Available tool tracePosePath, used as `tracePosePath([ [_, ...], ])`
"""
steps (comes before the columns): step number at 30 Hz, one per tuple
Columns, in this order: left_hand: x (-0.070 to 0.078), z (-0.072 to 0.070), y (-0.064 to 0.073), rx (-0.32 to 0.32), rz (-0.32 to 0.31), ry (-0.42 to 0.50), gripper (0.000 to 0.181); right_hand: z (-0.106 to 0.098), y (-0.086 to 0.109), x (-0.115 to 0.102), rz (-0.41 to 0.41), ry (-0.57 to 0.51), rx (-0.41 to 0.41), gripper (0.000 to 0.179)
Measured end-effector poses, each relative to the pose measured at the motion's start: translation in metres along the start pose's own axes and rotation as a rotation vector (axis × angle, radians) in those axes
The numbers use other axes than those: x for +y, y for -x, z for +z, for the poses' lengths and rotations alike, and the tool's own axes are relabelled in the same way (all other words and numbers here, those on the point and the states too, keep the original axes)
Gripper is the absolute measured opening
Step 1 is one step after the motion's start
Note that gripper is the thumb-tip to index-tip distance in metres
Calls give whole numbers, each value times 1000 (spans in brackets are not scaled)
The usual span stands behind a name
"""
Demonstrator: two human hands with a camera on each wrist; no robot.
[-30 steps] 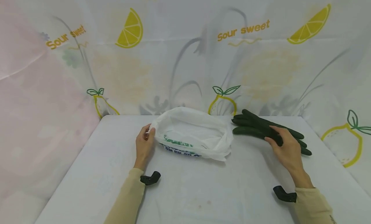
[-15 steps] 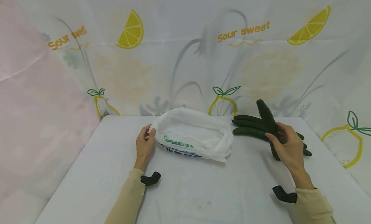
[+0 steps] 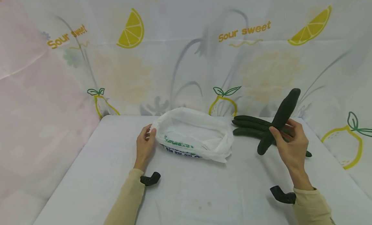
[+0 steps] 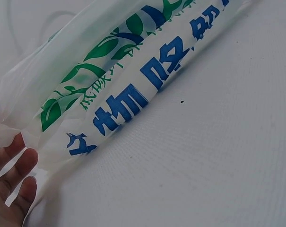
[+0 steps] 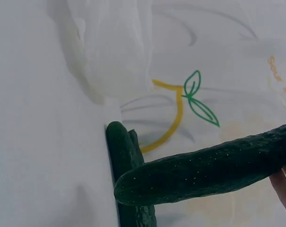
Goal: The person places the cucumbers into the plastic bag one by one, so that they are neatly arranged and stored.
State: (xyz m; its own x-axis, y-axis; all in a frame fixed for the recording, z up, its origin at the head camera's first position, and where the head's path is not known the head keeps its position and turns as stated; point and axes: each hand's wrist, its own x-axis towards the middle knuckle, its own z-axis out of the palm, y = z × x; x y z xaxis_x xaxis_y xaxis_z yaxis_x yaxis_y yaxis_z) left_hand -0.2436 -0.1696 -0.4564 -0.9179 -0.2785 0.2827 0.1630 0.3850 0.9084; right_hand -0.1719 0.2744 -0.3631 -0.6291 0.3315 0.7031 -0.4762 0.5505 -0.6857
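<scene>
Behind everything we see a printed curtain (image 3: pixel 162 73) with lemon slices, outlined lemons and the words "Sour sweet", pinkish at the left. Before it stretches a table (image 3: pixel 186 192) covered in white. Near the table's far edge, around the middle, we find a white plastic bag (image 3: pixel 180 149), its wide mouth spread and facing up, with green leaves and blue lettering along the near side. Two beige sleeves come in from below, the left sleeve (image 3: pixel 126 199) and the right sleeve (image 3: pixel 311 205). Just beside the bag, to its right, at least three dark green cucumbers (image 3: pixel 250 132) lie close together on the table. Another, the raised cucumber (image 3: pixel 278 121), slants across in front of them, upper end leaning right and lower end pointing toward us; we cannot tell whether it touches those beneath. The right hand (image 3: pixel 292 147) grips this one around its middle, thumb on the near side and fingers behind. Our left hand (image 3: pixel 144 147) pinches the bag's left edge, with the thin plastic caught among the fingers. Smallest of all, a black wrist piece (image 3: pixel 150 179) sits at the left cuff, and its twin (image 3: pixel 283 196) at the right.
</scene>
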Motion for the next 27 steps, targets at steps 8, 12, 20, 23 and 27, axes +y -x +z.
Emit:
tracePosePath([
  [8,1,-1,-1,-21,-7,-5,40,6,-4,-8,24,-139,55,49],
  [12,1,-2,0,-33,-12,-1,40,10,-5,-15,34,-211,54,49],
  [20,-1,-1,0,-33,1,17,39,26,-5,-40,13,-360,62,46],
  [23,1,-2,0,-33,-3,18,39,33,-5,-46,9,-373,62,45],
  [27,0,-2,1,-27,-8,13,38,41,-5,-49,8,-443,41,45],
])
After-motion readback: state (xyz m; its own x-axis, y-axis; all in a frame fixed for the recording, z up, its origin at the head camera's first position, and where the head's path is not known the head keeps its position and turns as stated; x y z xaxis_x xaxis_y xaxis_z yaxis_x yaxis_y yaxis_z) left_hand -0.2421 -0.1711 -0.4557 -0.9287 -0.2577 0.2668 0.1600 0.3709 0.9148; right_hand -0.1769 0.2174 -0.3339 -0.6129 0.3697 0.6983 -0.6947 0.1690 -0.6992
